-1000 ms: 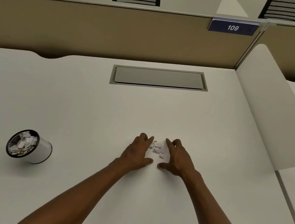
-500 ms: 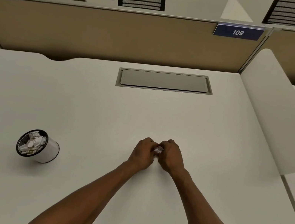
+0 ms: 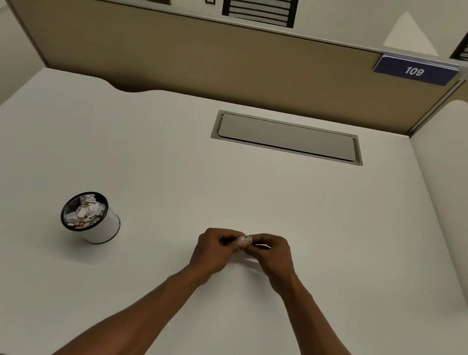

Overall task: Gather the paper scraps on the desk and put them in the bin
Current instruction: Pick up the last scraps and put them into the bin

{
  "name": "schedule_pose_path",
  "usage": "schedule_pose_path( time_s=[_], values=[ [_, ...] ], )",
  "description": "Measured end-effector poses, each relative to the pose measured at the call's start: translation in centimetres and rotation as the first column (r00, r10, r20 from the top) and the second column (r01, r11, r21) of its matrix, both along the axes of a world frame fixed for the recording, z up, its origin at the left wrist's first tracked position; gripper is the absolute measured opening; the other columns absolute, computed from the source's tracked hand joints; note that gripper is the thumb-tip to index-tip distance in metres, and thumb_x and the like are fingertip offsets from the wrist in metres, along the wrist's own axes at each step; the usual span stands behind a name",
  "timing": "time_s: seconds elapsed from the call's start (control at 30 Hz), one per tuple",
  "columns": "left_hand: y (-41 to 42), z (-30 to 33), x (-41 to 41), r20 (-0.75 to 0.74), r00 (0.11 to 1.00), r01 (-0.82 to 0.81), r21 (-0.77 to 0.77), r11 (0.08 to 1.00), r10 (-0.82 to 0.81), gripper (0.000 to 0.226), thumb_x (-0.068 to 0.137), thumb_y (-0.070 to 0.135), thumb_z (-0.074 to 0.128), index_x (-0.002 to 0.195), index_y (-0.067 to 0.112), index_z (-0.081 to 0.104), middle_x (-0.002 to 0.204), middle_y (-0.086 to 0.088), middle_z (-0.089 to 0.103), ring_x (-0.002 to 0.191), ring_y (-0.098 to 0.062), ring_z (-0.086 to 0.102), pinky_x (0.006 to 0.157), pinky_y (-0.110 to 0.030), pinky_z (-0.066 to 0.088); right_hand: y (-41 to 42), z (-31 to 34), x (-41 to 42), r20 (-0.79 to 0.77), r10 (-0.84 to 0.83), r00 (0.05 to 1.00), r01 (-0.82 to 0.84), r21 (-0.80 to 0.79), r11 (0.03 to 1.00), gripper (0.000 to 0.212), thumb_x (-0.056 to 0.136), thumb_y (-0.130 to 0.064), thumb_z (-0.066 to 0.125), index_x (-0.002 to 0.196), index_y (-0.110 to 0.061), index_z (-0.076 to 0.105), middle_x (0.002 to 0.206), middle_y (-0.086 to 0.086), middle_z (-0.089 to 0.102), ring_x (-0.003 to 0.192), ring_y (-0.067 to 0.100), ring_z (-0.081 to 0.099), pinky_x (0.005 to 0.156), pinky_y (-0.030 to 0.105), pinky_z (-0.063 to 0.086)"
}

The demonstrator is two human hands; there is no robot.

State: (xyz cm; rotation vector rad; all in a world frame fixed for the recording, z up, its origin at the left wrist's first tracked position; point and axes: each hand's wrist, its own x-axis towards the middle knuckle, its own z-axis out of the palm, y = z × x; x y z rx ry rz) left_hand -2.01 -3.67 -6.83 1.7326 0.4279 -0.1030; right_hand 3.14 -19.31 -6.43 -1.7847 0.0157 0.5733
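Forearms come in from the bottom edge and meet mid-desk. Left hand (image 3: 214, 250) and right hand (image 3: 270, 256) are both curled closed, fingertips pressed together around a small wad of paper scraps (image 3: 244, 240); only a bit of white shows between them. Looks like a two-sided pinch so small pieces don't slip out when lifted. Can't tell how the load splits between the hands, or whether the wad is off the surface yet. A pale sliver just below the right hand could be a stray scrap on the desk (image 3: 342, 226); too small to say for sure.

Bin (image 3: 100, 229) sits to the left, well apart from the hands, near the same depth. It's a small white cup with a dark rim, open end toward the camera, already holding a good pile of scraps. Judgement: gather step is about done, and next is a carry left and a drop in the bin.

Further back are a grey cable hatch (image 3: 289, 137), then a tan partition (image 3: 185, 54) carrying a blue sign (image 3: 414, 71) numbered 109. Rest of the surface looks bare.
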Motion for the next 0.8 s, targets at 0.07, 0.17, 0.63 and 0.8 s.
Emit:
schedule_pose_path(
  time_s=[0.07, 0.17, 0.63, 0.8],
  values=[
    [1.5, 0.8, -0.8, 0.015, 0.999, -0.046, -0.054, 0.997, 0.047, 0.011, 0.087, 0.031, 0.076, 0.097, 0.033, 0.079, 0.095, 0.013, 0.078, 0.091, -0.004, 0.073, 0.091, -0.035, 0.058, 1.3, 0.9, -0.2, 0.008, 0.044, 0.999, -0.044, 0.057, 0.997, 0.014, 0.076, -0.023, 0.084, 0.087, -0.017, 0.080, 0.092, 0.004, 0.079, 0.090, 0.022, 0.076, 0.093, 0.050, 0.058],
    [4.0, 2.4, -1.9, 0.050, 0.989, -0.130, -0.115, 0.985, 0.137, 0.015, 0.086, 0.030, 0.077, 0.101, 0.031, 0.079, 0.098, 0.010, 0.078, 0.092, -0.008, 0.074, 0.094, -0.038, 0.057, 4.0, 2.6, -0.3, 0.059, 0.107, 0.993, -0.112, 0.096, 0.989, 0.015, 0.076, -0.026, 0.083, 0.088, -0.018, 0.080, 0.092, 0.003, 0.079, 0.091, 0.022, 0.076, 0.093, 0.052, 0.058],
    [15.8, 9.4, -7.7, 0.242, 0.849, -0.457, -0.114, 0.882, 0.470, 0.017, 0.089, 0.019, 0.074, 0.106, 0.018, 0.078, 0.099, 0.003, 0.079, 0.095, -0.016, 0.074, 0.091, -0.034, 0.058, 18.9, 9.6, -1.7, 0.194, 0.370, 0.909, -0.405, 0.200, 0.892, 0.021, 0.075, -0.027, 0.086, 0.090, -0.014, 0.079, 0.092, 0.005, 0.079, 0.087, 0.021, 0.076, 0.088, 0.047, 0.060],
    [19.3, 9.6, -9.6, 0.291, 0.785, -0.564, -0.031, 0.825, 0.547, 0.019, 0.085, 0.026, 0.078, 0.104, 0.026, 0.078, 0.093, 0.009, 0.079, 0.088, -0.007, 0.075, 0.075, -0.016, 0.057, 23.4, 10.3, -2.6, 0.206, 0.437, 0.876, -0.468, 0.140, 0.873, 0.019, 0.076, -0.025, 0.086, 0.091, -0.014, 0.080, 0.089, 0.002, 0.079, 0.083, 0.017, 0.077, 0.083, 0.038, 0.062]
  ],
)
